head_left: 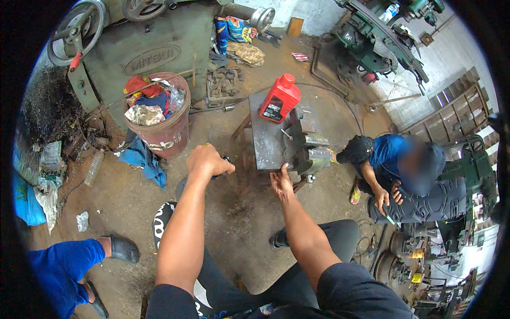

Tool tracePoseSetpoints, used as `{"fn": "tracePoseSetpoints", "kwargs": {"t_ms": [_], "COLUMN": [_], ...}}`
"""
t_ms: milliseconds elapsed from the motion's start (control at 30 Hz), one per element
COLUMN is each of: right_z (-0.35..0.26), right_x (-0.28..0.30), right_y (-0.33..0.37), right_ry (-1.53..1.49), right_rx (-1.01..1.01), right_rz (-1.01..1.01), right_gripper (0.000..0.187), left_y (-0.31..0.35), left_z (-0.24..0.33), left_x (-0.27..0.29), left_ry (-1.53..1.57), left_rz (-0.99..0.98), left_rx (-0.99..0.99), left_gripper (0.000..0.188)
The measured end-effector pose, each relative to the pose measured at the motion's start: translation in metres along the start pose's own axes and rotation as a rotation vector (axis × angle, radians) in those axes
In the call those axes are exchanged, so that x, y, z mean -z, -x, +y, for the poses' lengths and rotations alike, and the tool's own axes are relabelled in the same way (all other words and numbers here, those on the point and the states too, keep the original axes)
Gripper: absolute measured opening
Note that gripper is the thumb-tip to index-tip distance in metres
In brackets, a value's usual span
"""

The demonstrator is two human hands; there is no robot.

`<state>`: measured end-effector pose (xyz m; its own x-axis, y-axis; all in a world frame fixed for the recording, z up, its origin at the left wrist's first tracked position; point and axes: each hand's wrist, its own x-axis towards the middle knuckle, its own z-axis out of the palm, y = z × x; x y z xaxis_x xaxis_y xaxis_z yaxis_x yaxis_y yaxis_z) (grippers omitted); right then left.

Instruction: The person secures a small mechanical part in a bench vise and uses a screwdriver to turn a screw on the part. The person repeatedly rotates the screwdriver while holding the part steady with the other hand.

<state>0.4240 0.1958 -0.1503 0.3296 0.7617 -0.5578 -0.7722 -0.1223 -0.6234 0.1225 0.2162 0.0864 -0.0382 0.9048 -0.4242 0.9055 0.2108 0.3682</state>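
A dark, mostly hidden object [227, 159] is in the left hand [204, 162], which is curled closed. The right hand [282, 185] touches the near edge of a small, dark metal desk [267, 139]; whether it grips, I cannot tell well. Beyond it stands a red plastic bottle [281, 97]; a grey metal vise [317, 158] is to its right.

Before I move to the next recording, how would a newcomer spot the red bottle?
Find the small dark table mid-picture, the right hand at its near edge. The bottle sits near its far edge, beyond the vise. Its bright red body, red cap and dark label set it apart from the dull metal around it.
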Motion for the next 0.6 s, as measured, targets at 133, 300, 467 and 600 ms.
{"fn": "tracePoseSetpoints", "kwargs": {"t_ms": [133,300,467,600], "right_z": [0.002,0.003,0.001,-0.005], "right_x": [0.022,0.051,0.077,0.103], "right_y": [0.039,0.091,0.15,0.183], "right_ry": [0.015,0.113,0.175,0.254], "right_rx": [-0.007,-0.038,-0.074,-0.115], "right_rz": [0.002,-0.057,-0.05,0.0], "right_gripper": [0.068,0.06,0.079,0.084], "left_y": [0.001,-0.005,-0.01,-0.009], "left_z": [-0.003,-0.006,-0.01,-0.016], "left_x": [0.003,0.0,-0.003,-0.008], "left_ry": [0.011,-0.024,-0.075,-0.052], "left_rz": [-0.032,-0.009,-0.098,-0.023], "left_rx": [-0.013,-0.021,-0.073,-0.061], "left_gripper": [0.076,0.071,0.062,0.058]}}
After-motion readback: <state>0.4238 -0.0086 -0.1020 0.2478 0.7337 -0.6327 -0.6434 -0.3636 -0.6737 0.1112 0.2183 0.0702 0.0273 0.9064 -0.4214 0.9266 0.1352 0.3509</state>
